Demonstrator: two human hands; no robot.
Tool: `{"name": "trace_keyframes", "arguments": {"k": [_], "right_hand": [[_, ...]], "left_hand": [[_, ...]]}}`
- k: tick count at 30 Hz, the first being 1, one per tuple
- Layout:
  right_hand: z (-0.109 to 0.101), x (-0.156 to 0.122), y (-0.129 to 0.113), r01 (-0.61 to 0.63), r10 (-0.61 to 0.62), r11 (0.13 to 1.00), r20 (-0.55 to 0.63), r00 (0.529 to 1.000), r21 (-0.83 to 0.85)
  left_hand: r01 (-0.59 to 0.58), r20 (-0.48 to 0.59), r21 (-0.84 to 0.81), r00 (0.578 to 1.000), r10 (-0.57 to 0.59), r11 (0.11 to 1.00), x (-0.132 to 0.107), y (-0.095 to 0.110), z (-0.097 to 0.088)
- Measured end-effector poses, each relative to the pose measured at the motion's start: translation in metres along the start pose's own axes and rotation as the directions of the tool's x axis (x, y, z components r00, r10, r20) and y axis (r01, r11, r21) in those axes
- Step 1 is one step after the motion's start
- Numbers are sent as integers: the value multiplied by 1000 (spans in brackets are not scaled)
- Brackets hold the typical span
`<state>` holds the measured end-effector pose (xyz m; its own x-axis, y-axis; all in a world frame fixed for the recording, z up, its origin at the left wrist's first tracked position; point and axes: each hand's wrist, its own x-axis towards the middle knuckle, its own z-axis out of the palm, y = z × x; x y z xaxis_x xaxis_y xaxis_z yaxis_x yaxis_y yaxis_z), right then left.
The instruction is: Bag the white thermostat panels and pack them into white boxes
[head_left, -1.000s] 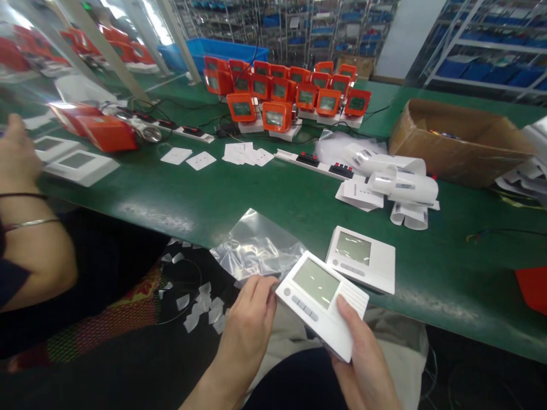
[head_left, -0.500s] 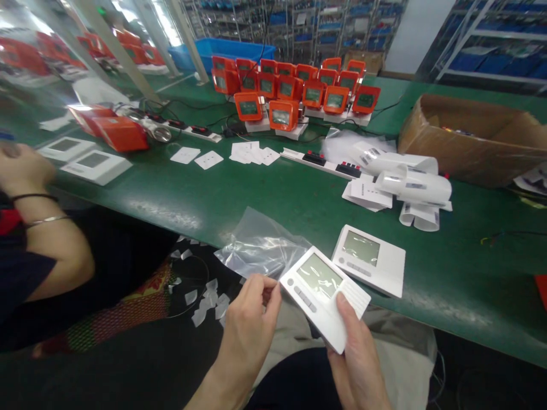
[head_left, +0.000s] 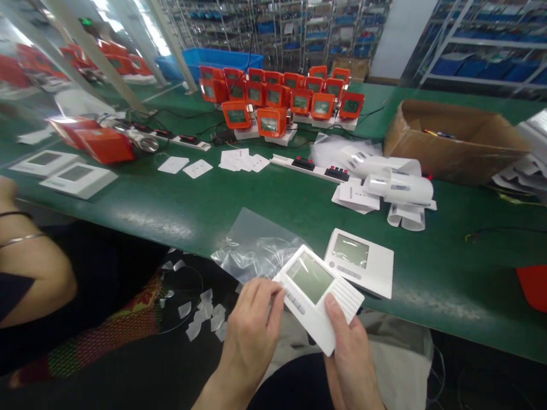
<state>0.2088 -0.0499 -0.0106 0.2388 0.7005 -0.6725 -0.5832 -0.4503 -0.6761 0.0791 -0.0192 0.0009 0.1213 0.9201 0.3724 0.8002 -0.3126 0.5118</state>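
Observation:
In the head view, a white thermostat (head_left: 314, 279) with a grey screen and a row of small buttons lies tilted over the table's front edge. My right hand (head_left: 348, 347) grips it at its lower right, the thumb on its front face. My left hand (head_left: 256, 319) is closed in a pinch at the left corner, beside the buttons; what the fingertips hold, if anything, is hidden. Just behind, a second white thermostat (head_left: 380, 265) rests face up on the green table (head_left: 179, 193). A clear plastic bag (head_left: 252, 239) lies flat to the left, partly under the held thermostat.
Rolled white label sheets (head_left: 399, 185) and a cardboard box (head_left: 453, 136) stand to the right. Several orange-framed units (head_left: 271, 122) line the back. White cards (head_left: 199, 168) and a power strip (head_left: 303, 164) lie mid-table. A co-worker's arm (head_left: 38, 267) is at the left.
The view has shifted slightly to the right. My right hand still holds the thermostat, and my left fingers now sit over its left corner by the buttons. The screen shows fewer bright reflections.

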Motion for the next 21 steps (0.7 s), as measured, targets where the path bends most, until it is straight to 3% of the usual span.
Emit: {"name": "trace_keyframes", "arguments": {"k": [5, 12, 18, 21], "right_hand": [[-1, 1, 9, 121, -128, 948, -7, 992, -294], [12, -9, -8, 220, -221, 904, 41, 974, -366], [11, -9, -11, 224, -221, 853, 62, 973, -471], [11, -8, -13, 241, -227, 852, 85, 970, -465]], "left_hand": [[27, -6, -41, 1000, -27, 999, 9, 1, 6], [57, 24, -114, 998, -55, 992, 24, -1, 10], [271, 41, -205, 963, -268, 941, 32, -4, 8], [274, 65, -218, 962, -266, 937, 36, -3, 7]]}}
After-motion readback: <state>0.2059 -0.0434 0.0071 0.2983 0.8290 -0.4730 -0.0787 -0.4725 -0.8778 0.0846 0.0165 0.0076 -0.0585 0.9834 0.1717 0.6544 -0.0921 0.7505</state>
